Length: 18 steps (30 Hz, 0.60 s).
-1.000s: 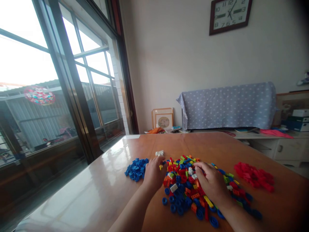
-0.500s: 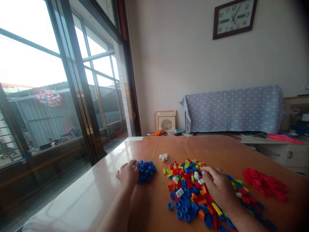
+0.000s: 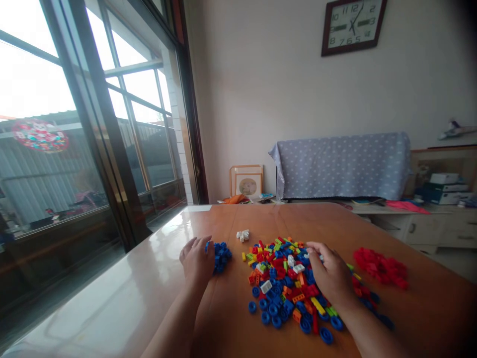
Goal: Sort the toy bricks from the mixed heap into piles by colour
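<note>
Left hand loosely curved, blocking part of blue pile on table, can't tell if grip's clamped. Right hand over right side of mixed pile, hiding some, grip unclear too. Forearms cut off at bottom.

Now I've got a wall clock, pink fabric at the front edge of the cabinet, spotted cloth draped behind.

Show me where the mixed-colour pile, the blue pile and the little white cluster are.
Mixed-colour pile (image 3: 278,286): head view, middle of the heap.
Blue pile (image 3: 222,257): head view, its uncovered part.
Little white cluster (image 3: 243,235): head view, around its middle.
</note>
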{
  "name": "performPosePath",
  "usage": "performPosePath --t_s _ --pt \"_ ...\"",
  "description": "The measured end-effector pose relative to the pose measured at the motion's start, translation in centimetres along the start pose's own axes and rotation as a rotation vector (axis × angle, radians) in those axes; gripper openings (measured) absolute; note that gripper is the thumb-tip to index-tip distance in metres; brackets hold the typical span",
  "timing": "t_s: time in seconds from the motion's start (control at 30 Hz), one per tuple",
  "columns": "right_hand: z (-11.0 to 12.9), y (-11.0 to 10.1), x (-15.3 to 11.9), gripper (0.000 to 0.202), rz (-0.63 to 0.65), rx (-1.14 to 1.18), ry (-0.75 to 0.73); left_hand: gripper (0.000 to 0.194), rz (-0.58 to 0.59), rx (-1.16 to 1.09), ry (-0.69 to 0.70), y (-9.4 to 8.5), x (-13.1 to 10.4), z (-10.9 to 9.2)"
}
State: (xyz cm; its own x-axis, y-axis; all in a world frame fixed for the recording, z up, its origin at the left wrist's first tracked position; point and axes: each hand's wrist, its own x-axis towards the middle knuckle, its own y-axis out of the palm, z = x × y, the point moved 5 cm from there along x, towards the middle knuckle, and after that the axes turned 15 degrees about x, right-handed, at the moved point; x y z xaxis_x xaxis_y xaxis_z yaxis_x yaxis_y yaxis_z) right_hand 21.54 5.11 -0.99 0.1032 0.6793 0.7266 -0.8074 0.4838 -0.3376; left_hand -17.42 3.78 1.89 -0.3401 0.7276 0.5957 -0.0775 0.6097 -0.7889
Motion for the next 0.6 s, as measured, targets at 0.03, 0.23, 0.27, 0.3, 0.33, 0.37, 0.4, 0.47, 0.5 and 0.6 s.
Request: performPosePath --t_s 0.03,0.23,0.27,0.3,0.33,0.37,0.4,0.47,0.5,0.6 --pt "-0.1 -0.2 0.1 0.030 -0.017 -0.015 0.006 0.035 0.000 -0.020 0.044 -0.4 -0.1 -0.9" --pt "-1.7 -1.0 0.5 0.030 -0.048 -0.129 0.040 0.032 0.182 -0.136 0.316 -2.3 -1.5 -6.6" --pt "-2.1 -1.1 0.5 0.031 -0.061 -0.142 0.057 0.032 0.221 -0.144 0.353 -2.5 -1.9 -7.4" --pt "-2.6 -1.3 0.6 0.033 -0.073 -0.154 0.079 0.033 0.259 -0.152 0.389 -2.6 -2.3 -8.2" --pt "-3.0 -1.5 0.6 0.034 -0.081 -0.167 0.104 0.034 0.294 -0.158 0.421 -2.7 -2.7 -8.9" --pt "-3.4 -1.5 0.6 0.036 -0.079 -0.181 0.129 0.036 0.322 -0.163 0.449 -2.6 -3.1 -9.7" --pt "-3.6 -1.5 0.5 0.037 -0.066 -0.195 0.148 0.037 0.345 -0.166 0.476 -2.6 -3.5 -10.4" --pt "-3.6 -0.9 0.4 0.038 0.006 -0.204 0.163 0.039 0.378 -0.171 0.528 -2.3 -4.3 -11.8" --pt "-3.3 -0.4 0.2 0.038 0.061 -0.196 0.155 0.039 0.388 -0.176 0.552 -2.0 -4.7 -12.5" --pt "-1.5 1.5 -0.4 0.039 0.251 -0.151 0.057 0.039 0.390 -0.227 0.622 -1.4 -6.0 -14.2"
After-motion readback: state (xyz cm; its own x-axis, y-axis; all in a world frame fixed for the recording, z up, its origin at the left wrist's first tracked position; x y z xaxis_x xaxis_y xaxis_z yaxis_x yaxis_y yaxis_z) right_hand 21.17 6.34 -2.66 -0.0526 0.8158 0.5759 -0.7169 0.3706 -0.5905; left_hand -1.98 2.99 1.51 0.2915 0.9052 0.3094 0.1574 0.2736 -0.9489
